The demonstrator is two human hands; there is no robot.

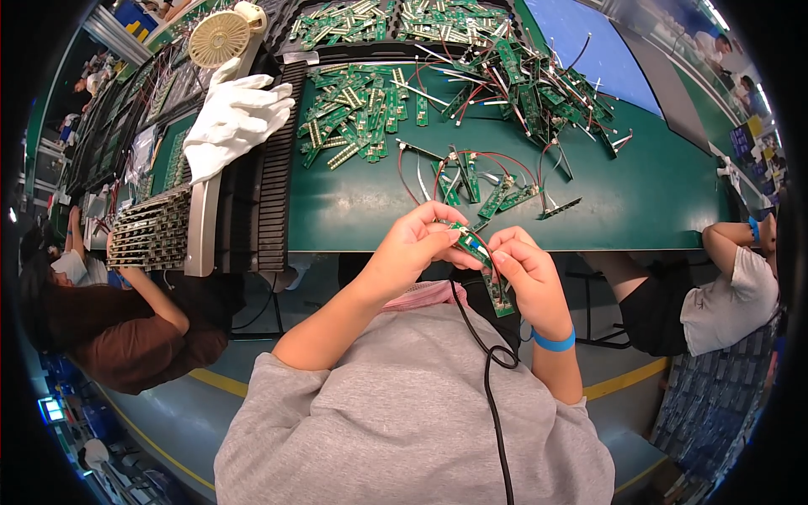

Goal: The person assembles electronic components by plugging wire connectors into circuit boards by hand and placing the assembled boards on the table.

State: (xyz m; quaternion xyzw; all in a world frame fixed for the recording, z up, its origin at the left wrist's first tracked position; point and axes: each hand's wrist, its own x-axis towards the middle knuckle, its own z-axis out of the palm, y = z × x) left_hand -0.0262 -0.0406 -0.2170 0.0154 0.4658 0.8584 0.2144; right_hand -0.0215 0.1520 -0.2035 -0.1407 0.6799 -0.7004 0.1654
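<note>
In front of my chest, at the table's near edge, my left hand (pixel 421 241) pinches a narrow green circuit board (pixel 498 295) between thumb and fingers. The board hangs tilted, its lower end toward my shirt, with a small blue and white part near its upper end. My right hand (pixel 528 273) is closed at the board's right edge, where a thin red wire (pixel 491 254) runs; its fingertips partly hide what they grip. Just beyond my hands lie several loose boards with red, white and black wires (pixel 497 195).
On the green table (pixel 648 202) lie a tangled heap of wired boards (pixel 539 88) and a pile of bare boards (pixel 358 114). Black trays (pixel 396 52) hold more boards. White gloves (pixel 236 118) and a beige fan (pixel 220 39) are left. A black cable (pixel 488 379) crosses my shirt. People sit on both sides.
</note>
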